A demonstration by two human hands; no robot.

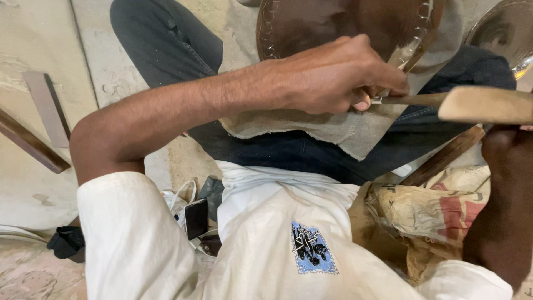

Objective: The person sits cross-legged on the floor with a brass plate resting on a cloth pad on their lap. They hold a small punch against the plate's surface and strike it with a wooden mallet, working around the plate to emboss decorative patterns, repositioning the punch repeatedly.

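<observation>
Brown metal plate (311, 22) edge beside left hand (333, 75) clamped on tool (411, 100).

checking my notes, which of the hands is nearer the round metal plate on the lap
Left. The left hand lies against the metal plate, gripping a thin tool; the right hand is out of view, only its forearm shows lower right.

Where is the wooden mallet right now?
In the head view, the wooden mallet is at the right edge, above the right forearm, its head beside the left hand near the round metal plate.

Crumpled tan sack (430, 214), red and dark print, lies on the floor at lower right. Dark phone (196, 218), probably screen-down, left of the waist. Blue-black rectangular patch (312, 249) on white shirt.
</observation>
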